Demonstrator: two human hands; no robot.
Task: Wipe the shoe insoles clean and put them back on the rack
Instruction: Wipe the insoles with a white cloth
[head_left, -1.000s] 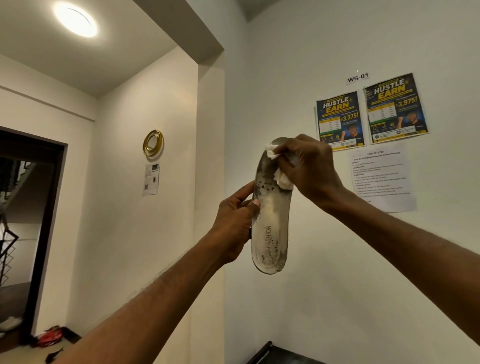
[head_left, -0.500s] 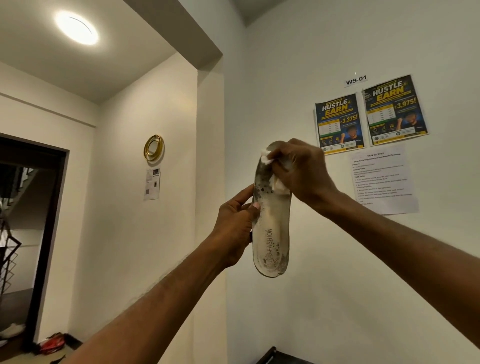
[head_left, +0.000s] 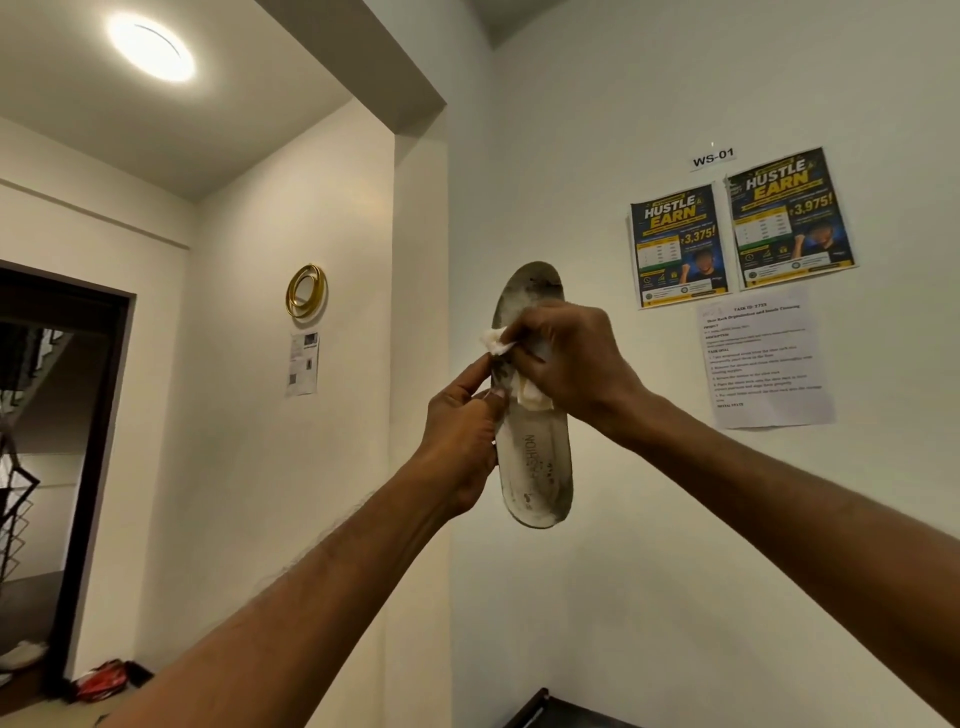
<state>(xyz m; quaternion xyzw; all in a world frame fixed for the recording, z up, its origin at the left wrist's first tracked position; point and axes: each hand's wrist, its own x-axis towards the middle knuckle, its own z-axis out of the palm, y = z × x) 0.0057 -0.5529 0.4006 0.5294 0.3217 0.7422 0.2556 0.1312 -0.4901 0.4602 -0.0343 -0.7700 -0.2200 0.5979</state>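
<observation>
My left hand (head_left: 460, 436) grips the dirty insole (head_left: 535, 457) — it stands upright. My right hand (head_left: 566, 358) squeezes a white tissue (head_left: 527, 392) against it.

A pale grey-white foam shoe insole (head_left: 537, 467) is seen mottled with dark grey and black smudges, and grey lettering is printed along it. A crumpled white wiping tissue (head_left: 527, 392) is shown against it. Two dark navy paper posters (head_left: 678, 244) are marked with yellow and white lettering. A white printed paper sheet (head_left: 763, 358) is covered in black text. A shiny gold round wall ring (head_left: 306, 290) is set on cream-white wall paint.
</observation>
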